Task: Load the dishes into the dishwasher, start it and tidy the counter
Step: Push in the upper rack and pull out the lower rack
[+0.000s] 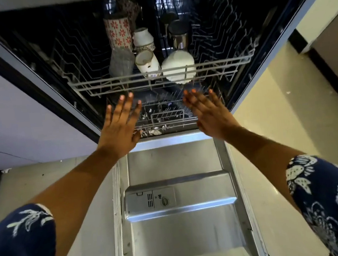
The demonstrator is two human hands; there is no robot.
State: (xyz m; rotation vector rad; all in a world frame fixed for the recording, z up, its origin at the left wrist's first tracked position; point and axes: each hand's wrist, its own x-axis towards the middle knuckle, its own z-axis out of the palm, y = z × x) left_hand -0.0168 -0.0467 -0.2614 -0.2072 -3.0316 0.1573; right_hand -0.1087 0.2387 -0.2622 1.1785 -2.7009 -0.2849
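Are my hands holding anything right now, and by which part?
Nothing is held: left hand and right hand are open, fingers straight, near the white wire upper rack.

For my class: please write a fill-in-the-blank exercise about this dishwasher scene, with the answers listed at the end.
1. The dishwasher door is folded down, so the machine is ____.
2. The left hand and the right hand have straight fingers and hold ____.
3. The red-flowered cup sits in the ____ rack.

Missing words: open; nothing; upper.
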